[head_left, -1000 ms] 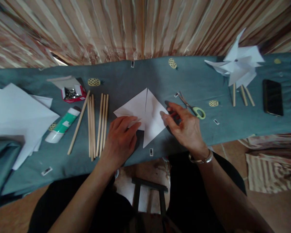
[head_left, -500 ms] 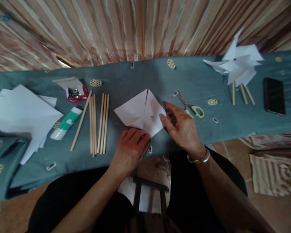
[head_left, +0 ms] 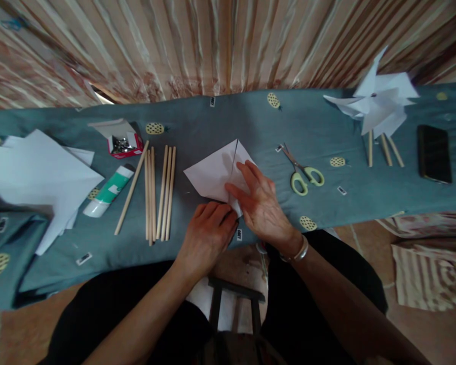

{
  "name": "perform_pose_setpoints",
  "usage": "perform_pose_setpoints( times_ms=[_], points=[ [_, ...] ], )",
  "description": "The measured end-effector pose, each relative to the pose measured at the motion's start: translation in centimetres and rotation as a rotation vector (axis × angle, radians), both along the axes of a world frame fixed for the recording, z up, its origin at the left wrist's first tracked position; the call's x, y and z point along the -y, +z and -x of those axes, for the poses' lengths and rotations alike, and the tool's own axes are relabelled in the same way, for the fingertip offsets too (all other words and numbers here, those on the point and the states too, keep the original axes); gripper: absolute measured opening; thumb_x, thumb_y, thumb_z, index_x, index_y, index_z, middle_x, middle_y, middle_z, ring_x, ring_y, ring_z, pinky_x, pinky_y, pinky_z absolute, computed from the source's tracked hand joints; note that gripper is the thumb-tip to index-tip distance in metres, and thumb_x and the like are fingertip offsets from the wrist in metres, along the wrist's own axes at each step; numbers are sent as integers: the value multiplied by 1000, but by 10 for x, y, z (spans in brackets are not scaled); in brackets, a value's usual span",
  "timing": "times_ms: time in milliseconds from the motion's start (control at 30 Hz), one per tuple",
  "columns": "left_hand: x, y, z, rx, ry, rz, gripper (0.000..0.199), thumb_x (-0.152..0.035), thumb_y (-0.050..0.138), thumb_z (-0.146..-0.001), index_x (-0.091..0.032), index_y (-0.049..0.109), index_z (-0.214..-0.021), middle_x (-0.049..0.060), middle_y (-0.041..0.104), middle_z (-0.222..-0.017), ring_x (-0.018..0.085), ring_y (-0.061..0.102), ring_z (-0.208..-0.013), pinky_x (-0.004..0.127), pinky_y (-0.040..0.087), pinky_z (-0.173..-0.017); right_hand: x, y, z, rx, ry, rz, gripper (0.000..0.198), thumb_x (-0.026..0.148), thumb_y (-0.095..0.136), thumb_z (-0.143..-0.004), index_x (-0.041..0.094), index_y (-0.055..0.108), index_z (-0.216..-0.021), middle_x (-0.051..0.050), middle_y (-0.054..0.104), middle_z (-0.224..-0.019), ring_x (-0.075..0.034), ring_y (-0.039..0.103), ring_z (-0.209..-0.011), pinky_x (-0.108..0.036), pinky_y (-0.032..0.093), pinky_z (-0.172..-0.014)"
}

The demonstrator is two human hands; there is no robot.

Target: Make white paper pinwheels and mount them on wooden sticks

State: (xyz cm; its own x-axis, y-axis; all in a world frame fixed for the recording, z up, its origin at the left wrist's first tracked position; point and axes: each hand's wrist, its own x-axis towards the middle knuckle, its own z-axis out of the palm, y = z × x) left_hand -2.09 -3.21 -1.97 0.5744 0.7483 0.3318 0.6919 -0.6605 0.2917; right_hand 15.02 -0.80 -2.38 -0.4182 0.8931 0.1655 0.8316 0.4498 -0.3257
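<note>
A white square sheet of paper (head_left: 211, 170) with slits cut in from its corners lies in front of me. At its near edge my left hand (head_left: 208, 230) is closed, fingers bent over the paper. My right hand (head_left: 262, 205) rests across the right part of the sheet with its fingers stretched out and covers some of it. Green-handled scissors (head_left: 302, 175) lie to the right of that hand, blades partly apart. Several thin wooden sticks (head_left: 167, 195) lie left of the sheet.
A glue tube (head_left: 110, 192) and an open red box of small metal pins (head_left: 125, 144) lie on the left, beside stacked white paper (head_left: 41, 177). White paper pinwheels (head_left: 383, 101) on sticks and a black phone (head_left: 434, 153) are on the right. A curtain (head_left: 228, 45) hangs behind the table.
My right hand has moved left from the sheet's right edge onto the paper, uncovering the scissors' handles. My left hand has stayed at the near edge.
</note>
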Motion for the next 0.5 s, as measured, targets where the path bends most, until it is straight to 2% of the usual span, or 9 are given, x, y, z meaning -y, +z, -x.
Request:
perform_pose_setpoints(
  times_ms=[233,333,500],
  points=[
    [-2,-1,-1,19,9,14,18,-17,53,-96,-12,69,-91,8,71,-89,23,60,-82,36,47,-71,-1,-5,13,66,12,-65,33,23,35,-103,23,63,-121,-9,47,-154,-28,27,-151,-49,40,-111],
    [-3,-1,-1,26,10,14,19,-17,53,-96,-13,68,-87,8,70,-87,22,60,-81,37,47,-71,0,-8,16,17,-11,-32,32,21,37,-102,25,63,-121,-7,49,-152,-27,28,-151,-47,38,-114],
    [-3,0,0,24,0,0,17,-16,53,-96,-14,68,-87,7,71,-88,21,62,-81,36,48,-73,2,-7,13,-25,7,-10,37,18,37,-101,24,62,-127,-9,49,-152,-29,26,-152,-53,38,-114]
  ],
)
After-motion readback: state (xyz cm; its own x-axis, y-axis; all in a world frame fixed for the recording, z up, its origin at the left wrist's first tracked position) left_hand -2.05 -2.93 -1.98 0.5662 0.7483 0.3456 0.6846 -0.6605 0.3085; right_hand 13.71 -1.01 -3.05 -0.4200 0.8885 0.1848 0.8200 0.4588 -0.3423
